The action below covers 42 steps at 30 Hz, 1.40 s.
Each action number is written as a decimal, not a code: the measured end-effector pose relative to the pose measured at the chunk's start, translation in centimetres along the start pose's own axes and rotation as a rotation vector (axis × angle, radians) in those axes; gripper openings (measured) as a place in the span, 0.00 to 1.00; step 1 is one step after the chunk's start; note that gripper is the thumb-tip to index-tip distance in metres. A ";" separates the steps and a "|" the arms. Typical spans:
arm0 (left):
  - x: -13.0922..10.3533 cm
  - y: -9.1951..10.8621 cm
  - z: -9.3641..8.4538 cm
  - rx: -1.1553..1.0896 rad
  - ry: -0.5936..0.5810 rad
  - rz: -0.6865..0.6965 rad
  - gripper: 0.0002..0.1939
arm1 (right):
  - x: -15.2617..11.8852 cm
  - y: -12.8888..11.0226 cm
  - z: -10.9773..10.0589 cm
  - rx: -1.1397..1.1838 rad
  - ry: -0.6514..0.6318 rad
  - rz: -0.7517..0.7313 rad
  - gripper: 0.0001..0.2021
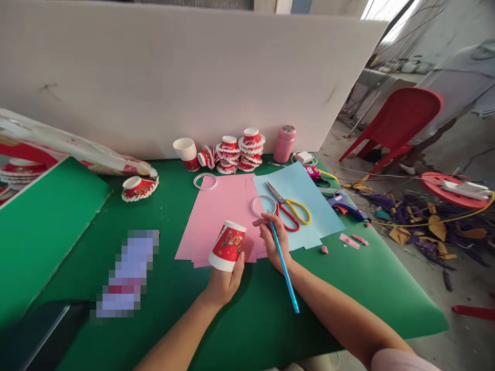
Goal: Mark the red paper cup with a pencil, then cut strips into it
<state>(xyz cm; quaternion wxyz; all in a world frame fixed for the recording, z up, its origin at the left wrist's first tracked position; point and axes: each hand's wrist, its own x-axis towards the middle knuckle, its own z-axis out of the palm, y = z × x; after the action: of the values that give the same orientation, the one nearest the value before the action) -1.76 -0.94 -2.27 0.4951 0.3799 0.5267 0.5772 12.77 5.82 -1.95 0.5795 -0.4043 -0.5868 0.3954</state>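
Observation:
A red and white paper cup [229,246] is in my left hand [226,281], tilted, its fingers wrapped round the lower part. My right hand [274,239] holds a blue pencil [284,263] that slants down toward me. Beneath and beyond the hands lie pink paper sheets [228,203] and light blue sheets [309,196]. Scissors [288,204] with one red and one yellow handle rest open on the blue paper, just past my right hand. One clear ring [263,205] lies by the scissors; another ring [205,181] is at the pink paper's far edge.
Along the back stand a cup stack [185,153], frilled red cups [251,149] and a pink bottle [284,144]. A glue gun [346,206] lies right. At left are a frilled cup [139,188], a blurred rectangle [129,273] and a green board [50,221]. A person sits beyond the table.

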 end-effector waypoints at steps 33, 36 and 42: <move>0.3 1.4 0.1 0.043 -0.110 -0.011 0.14 | 1.1 0.2 -0.7 0.228 -0.146 0.102 0.21; 0.0 1.2 0.0 0.265 -0.129 0.276 0.13 | 1.1 0.1 -1.0 0.194 -0.125 0.089 0.20; 0.2 1.0 0.2 0.498 -0.140 0.628 0.15 | 0.7 -0.4 -0.8 0.232 -0.206 0.109 0.18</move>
<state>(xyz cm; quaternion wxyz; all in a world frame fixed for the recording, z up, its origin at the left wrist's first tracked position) -1.79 -0.66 -1.29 0.2222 0.6691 0.4738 0.5276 13.59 6.35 -1.27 0.5368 -0.3232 -0.5707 0.5307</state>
